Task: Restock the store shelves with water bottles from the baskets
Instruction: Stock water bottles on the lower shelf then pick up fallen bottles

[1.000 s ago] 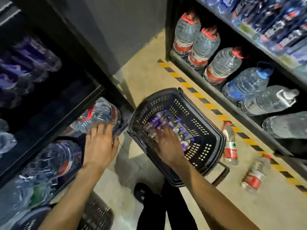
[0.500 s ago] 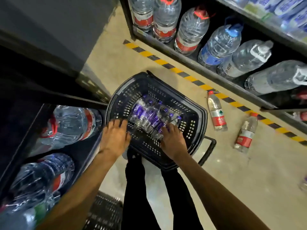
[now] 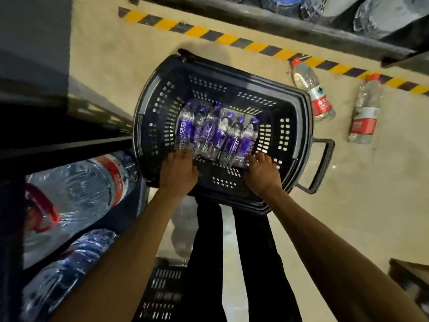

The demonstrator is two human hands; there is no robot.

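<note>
Six purple-label bottles (image 3: 216, 133) are lying in the basket (image 3: 287, 135); left hand (image 3: 178, 171) and right hand (image 3: 262, 174) are touching their bases, fingers' hold unclear; wrapping mid-body should grip best.

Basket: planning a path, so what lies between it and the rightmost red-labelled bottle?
In the head view, another red-labelled bottle lies between the basket and the rightmost bottle.

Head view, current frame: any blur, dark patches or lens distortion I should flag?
Head view, centre: basket and purple-label bottles fairly sharp, evenly lit. Head view, left: large jugs smeared by blur, shelf above them nearly black. Head view, bottom edge: wide-angle stretch lengthens both forearms.
</note>
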